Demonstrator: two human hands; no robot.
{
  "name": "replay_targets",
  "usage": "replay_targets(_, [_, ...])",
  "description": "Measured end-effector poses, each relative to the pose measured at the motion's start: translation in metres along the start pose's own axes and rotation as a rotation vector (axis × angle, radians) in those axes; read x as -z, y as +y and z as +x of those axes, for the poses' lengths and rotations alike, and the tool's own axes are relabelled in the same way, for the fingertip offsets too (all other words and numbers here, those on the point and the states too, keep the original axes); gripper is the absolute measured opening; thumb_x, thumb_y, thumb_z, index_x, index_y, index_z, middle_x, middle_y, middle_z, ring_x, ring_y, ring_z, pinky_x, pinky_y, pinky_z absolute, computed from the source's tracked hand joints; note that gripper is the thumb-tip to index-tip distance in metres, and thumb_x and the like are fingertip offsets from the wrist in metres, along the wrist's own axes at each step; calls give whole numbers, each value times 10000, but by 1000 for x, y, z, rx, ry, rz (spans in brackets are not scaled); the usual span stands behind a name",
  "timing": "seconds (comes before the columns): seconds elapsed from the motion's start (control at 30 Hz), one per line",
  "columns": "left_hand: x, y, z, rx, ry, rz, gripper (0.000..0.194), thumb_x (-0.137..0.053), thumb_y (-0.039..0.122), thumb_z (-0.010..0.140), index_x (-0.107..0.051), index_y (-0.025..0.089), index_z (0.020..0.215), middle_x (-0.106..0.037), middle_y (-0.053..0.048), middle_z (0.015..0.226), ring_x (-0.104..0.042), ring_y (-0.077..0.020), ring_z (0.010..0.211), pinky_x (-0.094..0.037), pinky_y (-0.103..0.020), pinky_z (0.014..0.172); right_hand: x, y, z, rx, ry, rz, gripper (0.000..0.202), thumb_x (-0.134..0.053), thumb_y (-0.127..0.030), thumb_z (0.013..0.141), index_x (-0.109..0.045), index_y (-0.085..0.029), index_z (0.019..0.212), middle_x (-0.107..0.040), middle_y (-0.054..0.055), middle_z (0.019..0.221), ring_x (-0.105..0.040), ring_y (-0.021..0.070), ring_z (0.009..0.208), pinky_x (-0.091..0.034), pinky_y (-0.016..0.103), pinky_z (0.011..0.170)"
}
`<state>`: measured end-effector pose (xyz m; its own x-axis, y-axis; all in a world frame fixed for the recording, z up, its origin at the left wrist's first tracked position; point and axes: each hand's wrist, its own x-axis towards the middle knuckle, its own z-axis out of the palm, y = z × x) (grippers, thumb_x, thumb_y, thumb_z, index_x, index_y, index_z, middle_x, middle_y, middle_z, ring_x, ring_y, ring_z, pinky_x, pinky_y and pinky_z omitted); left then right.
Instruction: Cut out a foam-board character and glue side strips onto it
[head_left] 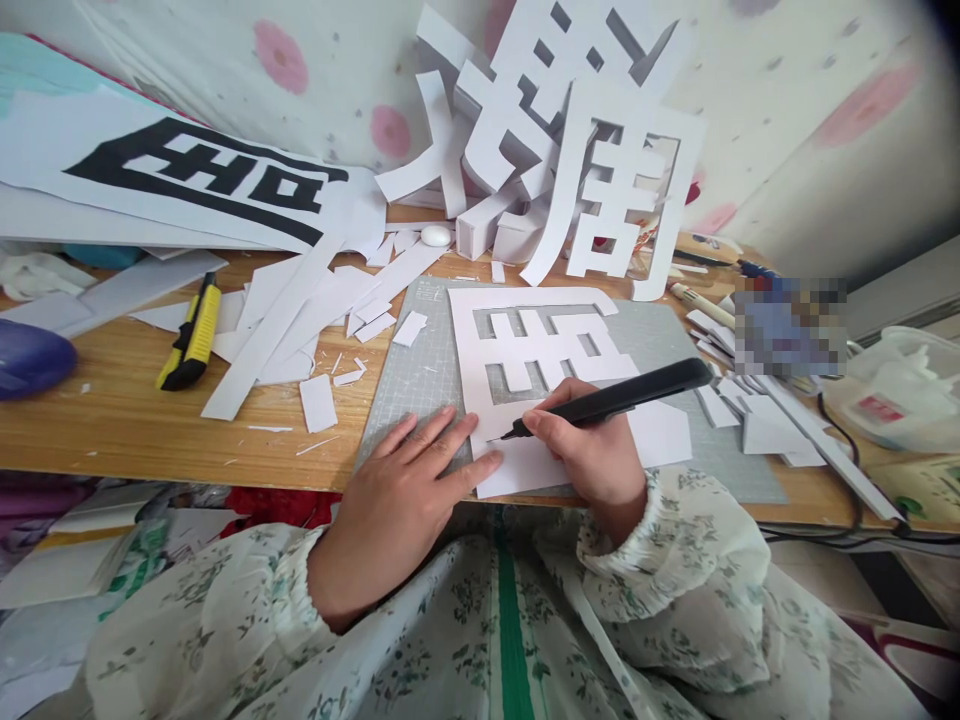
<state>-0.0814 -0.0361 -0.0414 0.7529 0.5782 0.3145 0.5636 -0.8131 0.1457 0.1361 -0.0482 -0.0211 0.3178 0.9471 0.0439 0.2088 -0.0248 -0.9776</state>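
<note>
A white foam-board sheet point(491, 400) with a character partly cut out lies on the grey cutting mat point(420, 385). My right hand point(592, 450) grips a black pen-shaped craft knife point(630, 388), held at a low slant. Its thin tip touches the board's lower left part, where a fine line shows. My left hand point(412, 500) rests flat, fingers spread across the mat and the board's left edge, with the thumb close to the knife tip.
Finished white foam characters point(555, 190) stand at the back. A yellow utility knife point(191, 340), loose offcuts point(319, 400) and a black-printed character sheet point(210, 185) lie to the left. More scraps point(772, 425), a cable point(844, 460) and a clear plastic container point(900, 385) sit right.
</note>
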Motion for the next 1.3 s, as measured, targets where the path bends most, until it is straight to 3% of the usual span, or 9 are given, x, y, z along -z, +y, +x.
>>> replay_targets(0.23, [1,0,1,-2,-4,8,494,-476,71,910,-662,337,1283,-568,-78,1473,-531,-340,1352,-455,-578,1054,3,-1,2,-15,15,-9,239,-776,-376,625,-615,-206,578,-482,-62,430,-403,104,452,-324,254,450])
replay_targets(1.07, [-1,-2,-1,5,-3,18,510,-469,63,894,-660,343,1275,-564,-53,1481,-516,-298,1369,-429,-527,1086,44,14,15,-28,-4,15,269,-785,-386,642,-596,-202,591,-466,-69,435,-361,90,435,-274,244,436])
replay_targets(1.3, [-1,-4,-1,-47,-1,78,512,-454,47,893,-659,320,1274,-577,-84,1466,-551,-307,1335,-454,-522,1051,57,18,18,-38,18,29,269,-783,-376,649,-585,-202,592,-459,-73,426,-356,88,420,-249,240,426])
